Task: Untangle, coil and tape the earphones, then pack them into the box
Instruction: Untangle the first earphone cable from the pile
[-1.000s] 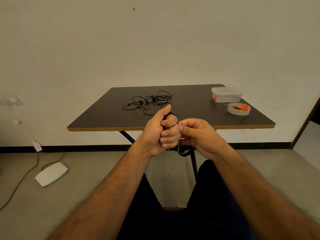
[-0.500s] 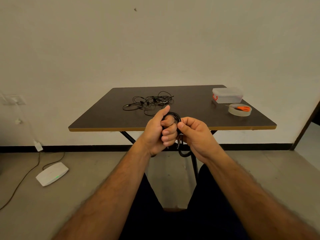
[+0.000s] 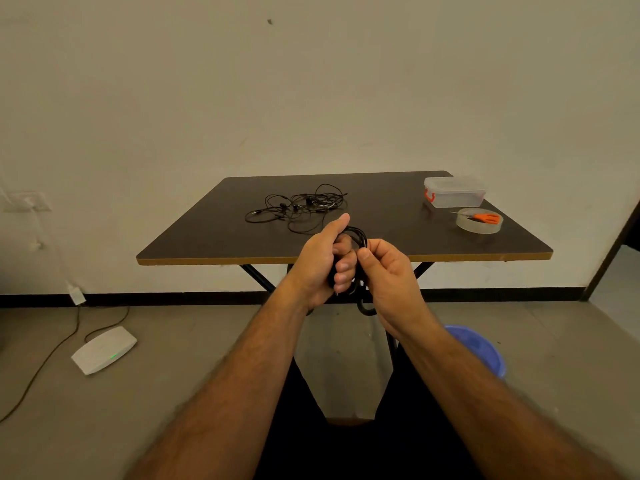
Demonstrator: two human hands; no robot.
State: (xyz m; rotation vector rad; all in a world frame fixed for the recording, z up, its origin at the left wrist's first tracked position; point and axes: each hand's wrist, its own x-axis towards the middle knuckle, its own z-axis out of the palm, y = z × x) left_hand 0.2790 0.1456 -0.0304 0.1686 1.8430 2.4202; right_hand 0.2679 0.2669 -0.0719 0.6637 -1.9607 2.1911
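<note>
The left hand (image 3: 320,263) clenches a black earphone coil (image 3: 360,237) in front of the table's (image 3: 207,244) near edge, its long axis roughly vertical. The right hand (image 3: 391,275) pinches its strands. Tangled earphones (image 3: 298,207) lie mid-table, well apart from the lidded plastic box (image 3: 454,191).

A table (image 3: 214,237) stands ahead. On it, tangled earphones (image 3: 298,206) lie centre-left; a box (image 3: 454,191) sits far right, a tape roll (image 3: 479,221) just before it, scissors (image 3: 485,217) on top.
</note>
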